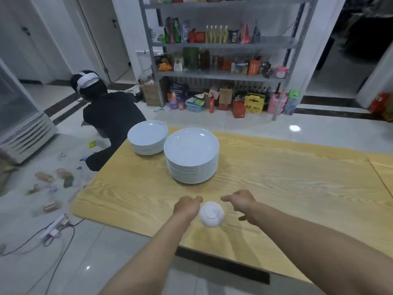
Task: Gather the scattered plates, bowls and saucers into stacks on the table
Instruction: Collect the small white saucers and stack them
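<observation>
fingers (196,199) on the left hand (187,206) look curled right against the upturned bowl (211,214) near the front edge of the table (276,188), can't tell if they actually grip it, right hand (240,202) is loose and empty, so one clumsy nudge could skid it off.

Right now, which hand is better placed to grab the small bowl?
Left, probably. The left hand sits against the upturned bowl; the right hand hangs clear of it, fingers open.
</observation>
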Available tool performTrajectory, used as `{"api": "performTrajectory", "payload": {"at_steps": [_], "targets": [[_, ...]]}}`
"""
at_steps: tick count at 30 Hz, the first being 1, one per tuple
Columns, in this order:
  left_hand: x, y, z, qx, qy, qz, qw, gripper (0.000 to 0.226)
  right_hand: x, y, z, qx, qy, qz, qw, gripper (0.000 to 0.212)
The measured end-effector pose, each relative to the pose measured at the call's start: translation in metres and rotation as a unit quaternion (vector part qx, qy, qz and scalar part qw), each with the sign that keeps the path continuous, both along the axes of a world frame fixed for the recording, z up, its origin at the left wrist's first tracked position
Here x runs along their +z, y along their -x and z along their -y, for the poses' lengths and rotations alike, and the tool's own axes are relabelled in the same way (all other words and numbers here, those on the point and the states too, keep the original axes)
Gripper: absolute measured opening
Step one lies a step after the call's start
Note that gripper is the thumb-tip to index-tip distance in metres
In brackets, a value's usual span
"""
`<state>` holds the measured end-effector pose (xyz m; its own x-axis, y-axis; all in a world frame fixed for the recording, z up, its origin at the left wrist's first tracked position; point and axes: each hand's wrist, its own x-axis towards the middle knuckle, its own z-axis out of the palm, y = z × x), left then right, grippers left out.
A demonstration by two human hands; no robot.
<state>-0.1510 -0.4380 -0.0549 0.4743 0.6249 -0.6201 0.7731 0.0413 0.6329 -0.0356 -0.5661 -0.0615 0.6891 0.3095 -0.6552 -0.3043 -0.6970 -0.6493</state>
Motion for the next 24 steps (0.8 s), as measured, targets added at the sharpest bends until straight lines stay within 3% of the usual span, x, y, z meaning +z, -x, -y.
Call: {"api": "performTrajectory", "payload": {"at_steps": [3,6,8,13,19,24], "targets": [[-0.027,-0.007,-0.013,0.093,0.151,0.007,0.984,0.042,-0.036,0.006,-0.014,-0.088,-0.015,-0.084,0.992,0.055],[-0.049,-0.022,-0.019,0.099,0.22,-0.011,0.97,0.035,-0.064,0.005,-0.021,-0.123,0.003,-0.13,0.984,0.06],[-0.063,-0.032,-0.02,0.089,0.237,-0.022,0.967,0.034,-0.079,0.004,-0.025,-0.131,0.01,-0.148,0.98,0.059],[-0.086,-0.05,-0.021,0.079,0.25,-0.042,0.964,0.042,-0.096,0.0,-0.034,-0.141,0.023,-0.143,0.979,0.028],[-0.092,-0.06,-0.021,0.113,0.254,-0.034,0.96,0.035,-0.101,0.002,-0.04,-0.141,0.008,-0.133,0.981,0.032],[-0.075,-0.068,-0.019,0.178,0.297,0.062,0.936,0.023,-0.091,-0.01,-0.037,-0.178,-0.093,-0.101,0.974,0.041]]}}
